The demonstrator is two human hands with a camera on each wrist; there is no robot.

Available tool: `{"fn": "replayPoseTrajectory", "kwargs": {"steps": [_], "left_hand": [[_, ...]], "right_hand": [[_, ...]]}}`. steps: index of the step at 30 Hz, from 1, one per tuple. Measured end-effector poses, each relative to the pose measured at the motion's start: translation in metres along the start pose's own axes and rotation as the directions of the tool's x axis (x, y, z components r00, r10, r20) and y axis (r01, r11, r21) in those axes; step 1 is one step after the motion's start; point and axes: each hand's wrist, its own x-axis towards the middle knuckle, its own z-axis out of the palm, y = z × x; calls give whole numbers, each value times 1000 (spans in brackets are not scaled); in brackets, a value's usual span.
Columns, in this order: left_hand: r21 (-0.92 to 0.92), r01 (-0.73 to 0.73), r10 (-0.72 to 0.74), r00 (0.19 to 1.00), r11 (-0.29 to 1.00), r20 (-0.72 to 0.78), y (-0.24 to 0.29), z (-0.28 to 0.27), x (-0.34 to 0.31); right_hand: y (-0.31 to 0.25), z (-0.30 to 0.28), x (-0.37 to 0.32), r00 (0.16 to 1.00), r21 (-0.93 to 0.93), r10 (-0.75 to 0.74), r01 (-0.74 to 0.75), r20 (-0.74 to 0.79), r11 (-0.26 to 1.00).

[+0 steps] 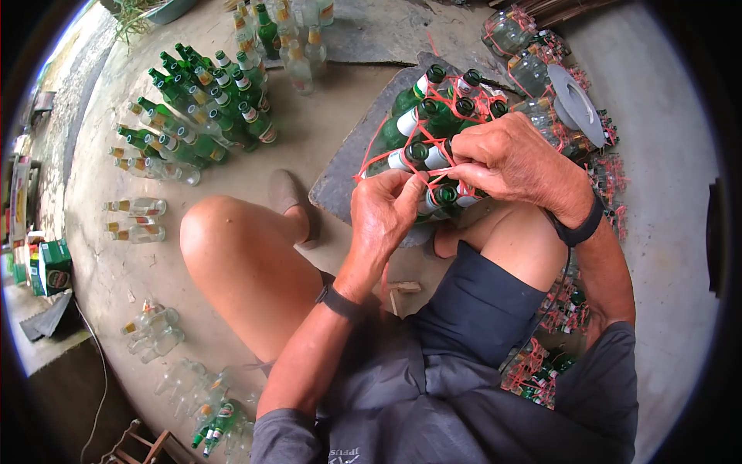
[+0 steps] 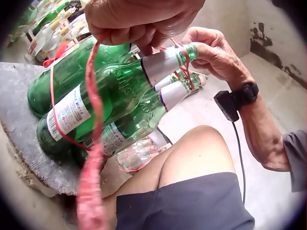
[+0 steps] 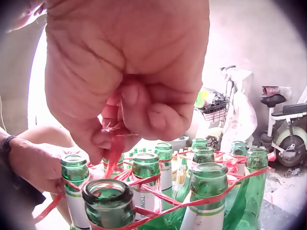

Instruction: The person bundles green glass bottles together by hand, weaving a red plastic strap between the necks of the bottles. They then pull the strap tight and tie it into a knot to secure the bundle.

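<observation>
A bundle of green glass beer bottles (image 1: pixel 402 127) stands upright on a grey slab (image 1: pixel 340 174) between the person's knees. Red plastic twine (image 3: pixel 160 211) loops round the bottles' necks and crosses between them; another loop circles their lower bodies. At the near edge of the bundle, the left hand (image 1: pixel 384 207) pinches the twine between thumb and fingers, and a loose length (image 2: pixel 93 120) hangs down from it. Over the bottle tops, the right hand (image 1: pixel 510 158) grips twine in curled fingers (image 3: pixel 132 103), close beside the left hand.
Many loose green bottles (image 1: pixel 209 100) and clear bottles (image 1: pixel 143 207) stand or lie on the floor to the left. Tied bundles of bottles (image 1: pixel 529 73) line the right side, with a grey hat-like disc (image 1: pixel 576 104) on top. A scooter (image 3: pixel 288 134) is parked in the background.
</observation>
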Motion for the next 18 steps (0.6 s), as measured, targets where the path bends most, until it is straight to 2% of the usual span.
{"fn": "replayPoseTrajectory", "kwargs": {"steps": [5,8,10,18], "left_hand": [[50,-59,59,998,997,-6,4,0,-1],[88,-56,55,998,995,22,9,-1,-1],[61,-80,80,997,995,6,3,2,0],[70,-72,72,997,995,1,4,0,-1]], "right_hand": [[9,-7,-5,998,-14,59,-59,-10,998],[17,-7,-7,995,24,-13,15,-95,1000],[17,-8,-6,992,97,113,-108,-49,989],[31,13,6,984,140,62,-39,-165,989]]}}
